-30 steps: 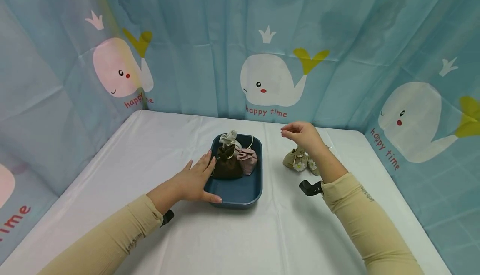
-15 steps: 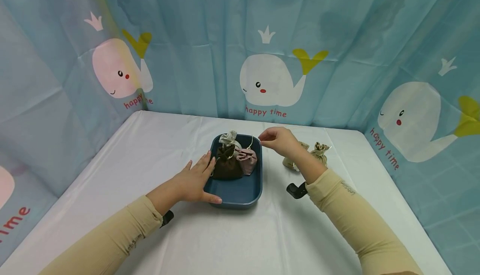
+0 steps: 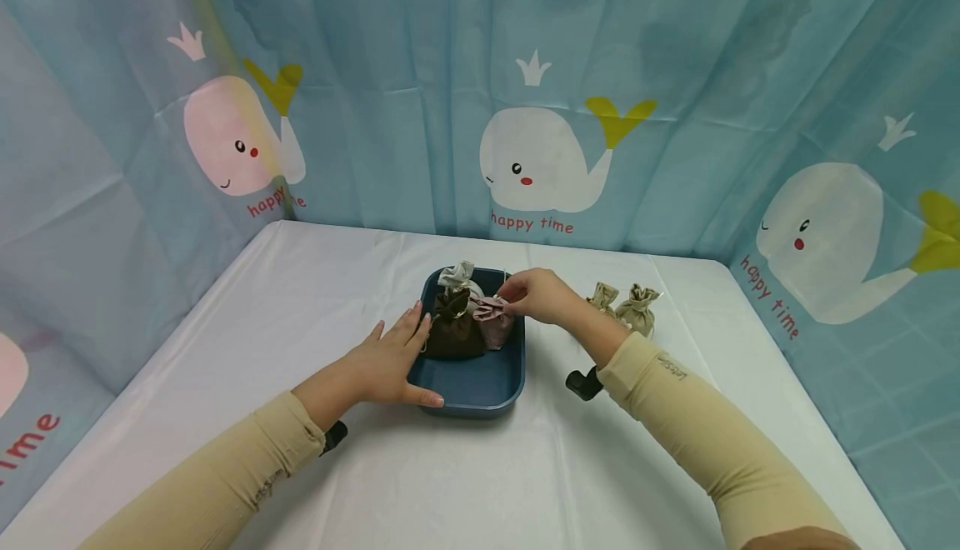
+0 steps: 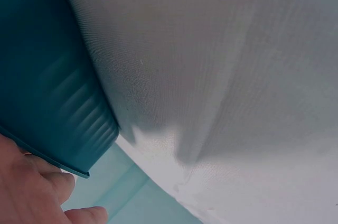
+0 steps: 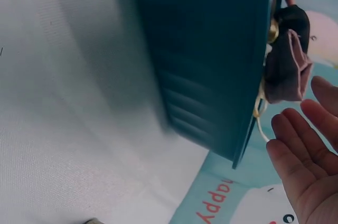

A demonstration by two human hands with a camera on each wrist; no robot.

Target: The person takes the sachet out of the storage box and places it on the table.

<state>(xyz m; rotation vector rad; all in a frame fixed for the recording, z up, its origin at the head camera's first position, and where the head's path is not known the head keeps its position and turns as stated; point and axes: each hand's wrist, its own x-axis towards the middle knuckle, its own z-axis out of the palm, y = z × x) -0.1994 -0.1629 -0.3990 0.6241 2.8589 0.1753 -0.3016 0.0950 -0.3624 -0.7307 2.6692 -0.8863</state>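
Observation:
My left hand (image 3: 390,362) lies with spread fingers along the left rim of a blue plastic tray (image 3: 472,407). In the left wrist view, fingers (image 4: 58,182) show beside the tray's rim. Inside the tray sit a dark brown drawstring pouch (image 3: 456,337), a pink drawstring pouch (image 3: 495,329) and a pale whitish pouch (image 3: 456,275). My right hand (image 3: 543,296) reaches over the tray's right rim, its fingertips at the pink pouch's top. In the right wrist view a small gap shows between the slightly bent fingers and the pink pouch's gathered top (image 5: 290,73).
Two beige drawstring pouches stand on the white tablecloth (image 3: 465,483) right of the tray: one (image 3: 602,296) partly behind my right forearm, the other (image 3: 637,308) beside it. A blue whale-print curtain (image 3: 420,133) surrounds the table's back and sides.
My right hand has moved left from above the beige pouches to the tray, then lowered to the pink pouch's top. My left hand has stayed at the tray's rim.

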